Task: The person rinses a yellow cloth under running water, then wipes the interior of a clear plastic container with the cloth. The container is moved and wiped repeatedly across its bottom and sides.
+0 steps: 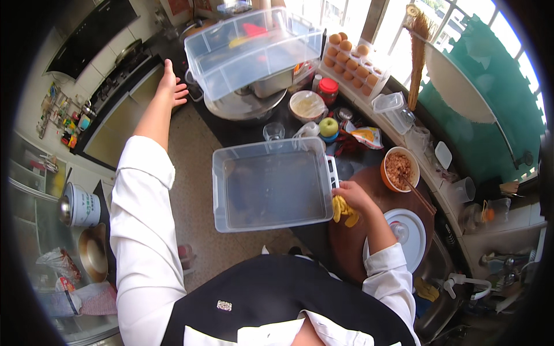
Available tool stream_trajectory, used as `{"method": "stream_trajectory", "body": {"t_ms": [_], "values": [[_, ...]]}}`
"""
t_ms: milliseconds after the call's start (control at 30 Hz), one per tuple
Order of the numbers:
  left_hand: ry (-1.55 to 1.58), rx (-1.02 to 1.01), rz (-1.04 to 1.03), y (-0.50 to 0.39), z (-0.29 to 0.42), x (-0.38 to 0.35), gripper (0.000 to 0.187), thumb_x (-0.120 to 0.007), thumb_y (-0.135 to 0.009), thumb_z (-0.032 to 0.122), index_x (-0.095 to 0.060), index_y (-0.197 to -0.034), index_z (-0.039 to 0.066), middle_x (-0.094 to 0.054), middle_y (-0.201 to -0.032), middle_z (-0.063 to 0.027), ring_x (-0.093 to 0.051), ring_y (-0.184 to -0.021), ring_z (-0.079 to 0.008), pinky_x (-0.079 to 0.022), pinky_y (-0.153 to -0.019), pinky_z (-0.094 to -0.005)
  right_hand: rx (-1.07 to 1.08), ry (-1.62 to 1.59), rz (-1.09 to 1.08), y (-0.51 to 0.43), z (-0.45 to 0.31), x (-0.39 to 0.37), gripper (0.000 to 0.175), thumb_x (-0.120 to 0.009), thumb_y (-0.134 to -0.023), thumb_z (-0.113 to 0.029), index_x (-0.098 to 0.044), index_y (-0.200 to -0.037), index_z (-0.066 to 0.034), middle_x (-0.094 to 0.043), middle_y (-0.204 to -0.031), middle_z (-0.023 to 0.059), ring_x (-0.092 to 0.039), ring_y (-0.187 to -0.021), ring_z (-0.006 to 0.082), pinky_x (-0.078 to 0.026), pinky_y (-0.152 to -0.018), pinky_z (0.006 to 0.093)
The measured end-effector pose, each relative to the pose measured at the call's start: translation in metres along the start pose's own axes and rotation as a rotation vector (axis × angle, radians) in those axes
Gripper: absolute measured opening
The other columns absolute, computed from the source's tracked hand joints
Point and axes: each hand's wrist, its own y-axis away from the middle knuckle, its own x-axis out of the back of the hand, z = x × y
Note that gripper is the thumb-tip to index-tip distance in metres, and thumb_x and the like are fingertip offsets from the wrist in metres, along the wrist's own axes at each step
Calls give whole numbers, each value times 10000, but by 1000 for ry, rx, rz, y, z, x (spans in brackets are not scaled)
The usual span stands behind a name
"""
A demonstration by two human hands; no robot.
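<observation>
A clear plastic bin (272, 190) extends past the counter edge over the floor, its open top facing me. My right hand (355, 198) grips it at the white handle (332, 171) on its right end. Yellow strips (344, 212) show just under that hand; whether they lie on the round brown board (359, 233) or in the hand, I cannot tell. My left hand (174, 90) is stretched forward, empty, with its fingers apart. It is beside the left end of a second clear bin (251, 56), which is above a large metal lid (242, 104).
Along the right stand a bowl of reddish-brown food (399, 168) with chopsticks, a white round lid (415, 233) and a sink (437, 302). Behind are a green apple (328, 126), a red-lidded jar (327, 91), a film-covered bowl (307, 106) and an egg rack (352, 65). A stove (117, 78) is far left.
</observation>
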Motion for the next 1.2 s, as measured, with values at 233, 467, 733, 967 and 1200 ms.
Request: {"method": "stream_trajectory", "body": {"t_ms": [233,467,733,967,1200], "values": [[-385,275,-379,80,-227,42,1021,-447,-717,767,-81,-1443,149,-110,-1472,-201,-134,-1353,-360,-160,-1022,-612,-50,-32,-16,4,-9,-3,167,-580,-830,-159,-616,-842,3,-599,-732,23,-567,-629,121,-455,-592,262],[178,519,-837,116,-333,61,865,-592,-771,572,-226,-1402,108,-382,-1350,-171,-362,-1251,-295,-316,-997,-508,-81,-88,-25,-7,7,7,160,-583,-831,-156,-602,-852,1,-604,-725,34,-575,-595,127,-459,-549,255],[204,488,-709,132,-335,56,718,-538,-844,422,-206,-1406,123,-448,-1281,-169,-461,-1163,-282,-419,-912,-462,-31,-15,152,15,-14,4,216,-574,-854,-225,-596,-860,-10,-605,-735,38,-577,-637,122,-458,-585,255],[314,440,-650,179,-329,70,621,-481,-876,353,-244,-1361,45,-490,-1228,-172,-489,-1124,-270,-438,-881,-446,174,-549,202,71,-36,4,277,-517,-906,-312,-543,-798,-58,-599,-729,43,-599,-619,144,-492,-580,250],[317,227,-647,219,-338,106,578,-506,-864,325,-335,-1303,-10,-479,-1239,-148,-454,-1148,-254,-417,-899,-432,371,-785,106,101,-57,-59,277,-553,-852,-247,-524,-1039,-43,-593,-956,106,-590,-899,198,-481,-788,342]]}}
